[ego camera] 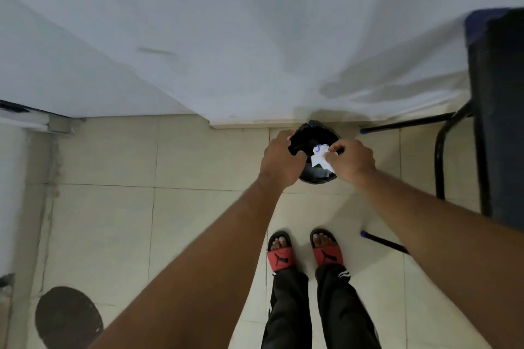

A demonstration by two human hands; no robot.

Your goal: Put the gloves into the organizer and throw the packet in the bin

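A small round bin (315,137) with a black liner stands on the tiled floor against the white wall. My left hand (280,160) grips the liner at the bin's left rim. My right hand (351,160) pinches a crumpled white packet (319,157) with a blue mark, right over the bin's opening. The gloves and the organizer are out of view.
A dark chair (499,110) with black metal legs stands at the right, close to the bin. My feet in red slides (306,253) are just behind the bin. A dark round patch (68,317) marks the floor at lower left. A white door frame (25,122) is at the left.
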